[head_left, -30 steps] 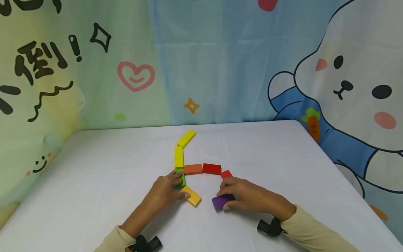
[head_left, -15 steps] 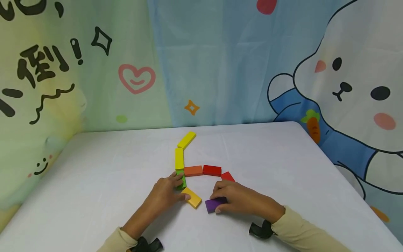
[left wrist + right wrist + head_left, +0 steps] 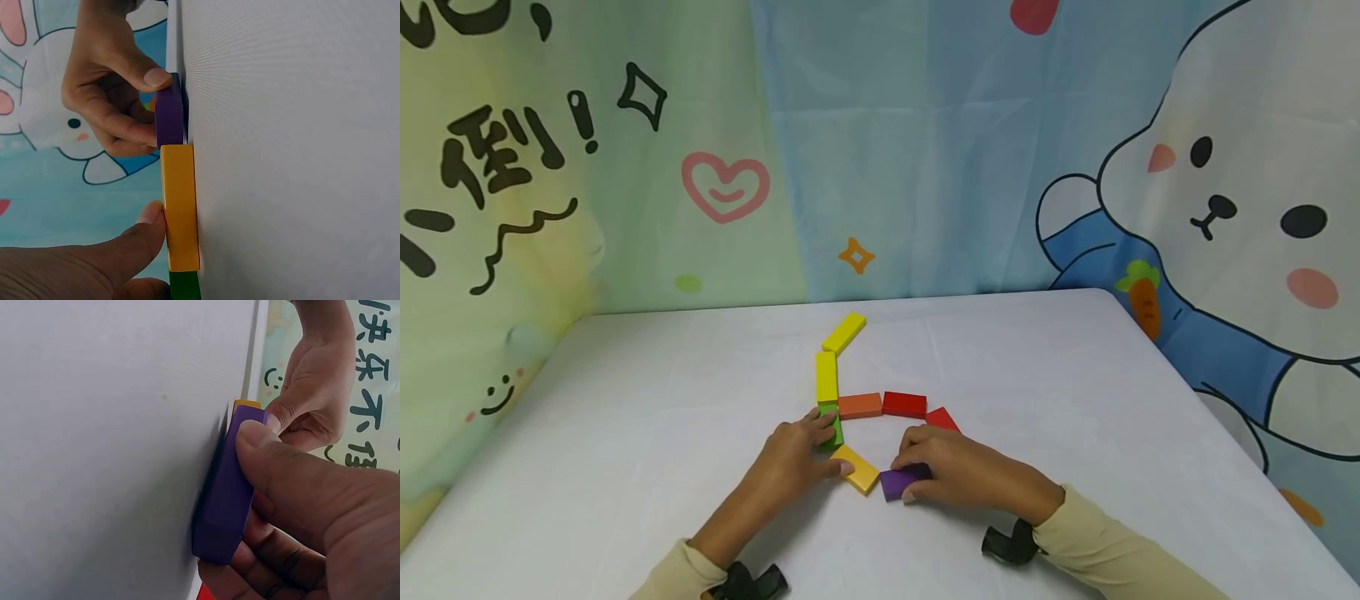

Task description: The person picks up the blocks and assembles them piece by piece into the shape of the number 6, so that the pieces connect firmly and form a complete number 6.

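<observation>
My right hand (image 3: 970, 468) pinches a purple block (image 3: 897, 482) between thumb and fingers, low over the white tabletop. The purple block's left end is right at the lower end of an amber-yellow block (image 3: 862, 473); in the left wrist view the purple block (image 3: 169, 115) meets the amber block (image 3: 180, 206) end to end. My left hand (image 3: 793, 457) rests its fingertips on a green block (image 3: 838, 437), partly covering it, while its thumb touches the amber block's side. In the right wrist view, a thumb presses the long face of the purple block (image 3: 225, 487).
Two yellow blocks (image 3: 826, 377) continue up from the green one. An orange block (image 3: 860, 406) and a red block (image 3: 905, 405) run rightward. Another red block (image 3: 942, 419) is partly hidden behind my right hand. A printed cloth (image 3: 880, 167) hangs behind the white table (image 3: 662, 400).
My right hand has moved left with the purple block, bringing it from apart on the right up to the amber block's end. My left hand has stayed in place.
</observation>
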The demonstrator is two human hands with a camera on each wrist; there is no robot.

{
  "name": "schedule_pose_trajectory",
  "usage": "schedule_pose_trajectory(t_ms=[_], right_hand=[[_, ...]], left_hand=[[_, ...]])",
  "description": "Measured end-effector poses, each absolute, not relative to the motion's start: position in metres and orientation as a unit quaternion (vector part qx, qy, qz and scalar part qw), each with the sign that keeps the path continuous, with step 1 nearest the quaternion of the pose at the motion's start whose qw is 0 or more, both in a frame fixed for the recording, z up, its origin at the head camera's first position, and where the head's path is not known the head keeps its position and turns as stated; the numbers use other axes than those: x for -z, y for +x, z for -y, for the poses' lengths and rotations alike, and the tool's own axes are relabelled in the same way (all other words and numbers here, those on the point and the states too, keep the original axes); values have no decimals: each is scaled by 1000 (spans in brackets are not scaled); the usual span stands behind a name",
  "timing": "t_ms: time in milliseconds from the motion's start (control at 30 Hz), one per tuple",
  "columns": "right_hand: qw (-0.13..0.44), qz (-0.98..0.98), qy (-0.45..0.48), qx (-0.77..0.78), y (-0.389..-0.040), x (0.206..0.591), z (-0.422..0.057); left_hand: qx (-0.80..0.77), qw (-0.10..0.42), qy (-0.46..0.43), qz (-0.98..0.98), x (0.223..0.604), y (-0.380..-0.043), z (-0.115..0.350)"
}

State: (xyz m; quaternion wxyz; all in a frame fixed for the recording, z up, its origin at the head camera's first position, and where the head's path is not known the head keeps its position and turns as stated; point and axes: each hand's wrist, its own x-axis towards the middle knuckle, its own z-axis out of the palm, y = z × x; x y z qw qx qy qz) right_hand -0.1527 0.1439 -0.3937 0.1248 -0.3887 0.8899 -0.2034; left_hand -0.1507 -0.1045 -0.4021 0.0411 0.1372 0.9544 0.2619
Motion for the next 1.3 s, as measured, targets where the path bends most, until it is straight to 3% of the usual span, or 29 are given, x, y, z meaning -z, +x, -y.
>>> schedule_pose_trajectory(t_ms=[1300], right_hand=[[114, -894, -379, 212, -158, 382, -149]], left_hand=[[-256, 37, 147, -955, 400, -151, 106]])
